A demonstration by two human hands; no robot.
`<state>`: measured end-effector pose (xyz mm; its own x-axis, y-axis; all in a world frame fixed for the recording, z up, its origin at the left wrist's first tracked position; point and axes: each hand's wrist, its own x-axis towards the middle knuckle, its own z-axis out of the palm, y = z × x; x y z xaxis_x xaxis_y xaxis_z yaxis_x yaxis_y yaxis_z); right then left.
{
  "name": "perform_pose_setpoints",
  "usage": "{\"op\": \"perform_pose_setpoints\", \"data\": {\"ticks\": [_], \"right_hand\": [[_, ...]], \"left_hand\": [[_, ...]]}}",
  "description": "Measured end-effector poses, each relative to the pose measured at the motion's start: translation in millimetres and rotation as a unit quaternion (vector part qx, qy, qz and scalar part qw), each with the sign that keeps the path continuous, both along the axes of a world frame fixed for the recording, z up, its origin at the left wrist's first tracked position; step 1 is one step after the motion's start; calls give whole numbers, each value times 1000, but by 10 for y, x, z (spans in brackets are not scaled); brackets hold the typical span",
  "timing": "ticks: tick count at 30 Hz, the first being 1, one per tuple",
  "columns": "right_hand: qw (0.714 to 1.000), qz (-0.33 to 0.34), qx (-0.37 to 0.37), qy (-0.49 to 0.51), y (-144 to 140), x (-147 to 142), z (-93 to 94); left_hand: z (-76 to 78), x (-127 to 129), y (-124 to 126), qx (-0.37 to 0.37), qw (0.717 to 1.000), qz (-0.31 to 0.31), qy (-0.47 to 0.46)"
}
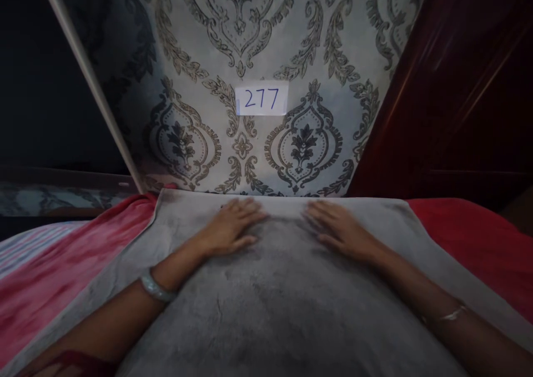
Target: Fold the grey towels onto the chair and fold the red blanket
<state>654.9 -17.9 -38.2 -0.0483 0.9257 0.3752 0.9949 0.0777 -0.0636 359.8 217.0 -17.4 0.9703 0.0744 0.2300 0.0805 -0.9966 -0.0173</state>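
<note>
Smoothing step in hand: left hand (231, 224) and right hand (339, 230) lie flat, fingers spread, grasping nothing, near the far edge of the grey towel (266, 305) on the red bedcover (466, 238); next move likely calls for an even outward sweep.

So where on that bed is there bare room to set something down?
The grey towel lies bare from the wrists towards the camera, between the two forearms. The red cover to its right is bare too, and the red strip on its left. The far edge is taken: left hand and right hand lie flat there.
</note>
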Motion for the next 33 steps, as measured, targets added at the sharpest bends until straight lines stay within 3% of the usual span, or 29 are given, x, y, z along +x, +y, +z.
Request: {"op": "perform_pose_setpoints", "data": {"ticks": [2, 4, 6, 9, 15, 21, 26, 30, 33], "right_hand": [[996, 30, -89, 6, 89, -176, -143], [991, -10, -134, 15, 86, -125, -276], [986, -78, -143, 21, 15, 108, -365], [979, -144, -140, 22, -134, 528, -417], [988, -140, -59, -7, -329, 855, -401], [966, -252, 52, -4, -518, 1193, -434], [901, -422, 75, 71, -662, 1418, -494], [816, -557, 94, 122, -722, 1363, -456], [783, -595, 97, 151, -732, 1318, -415]], "left_hand": [[-108, 86, -96, -11, 997, -31, 68], [-208, 101, -52, -13, 996, 12, 92], [-274, 67, 69, -1, 994, 61, 86], [-302, -21, 234, 23, 995, 82, 60], [-221, -221, 423, 48, 993, 106, 24], [-171, -413, 659, 8, 964, 264, 6], [-104, -544, 756, 35, 936, 344, -70], [-49, -617, 767, 45, 882, 451, -127], [-51, -635, 758, 36, 839, 519, -158]]}}
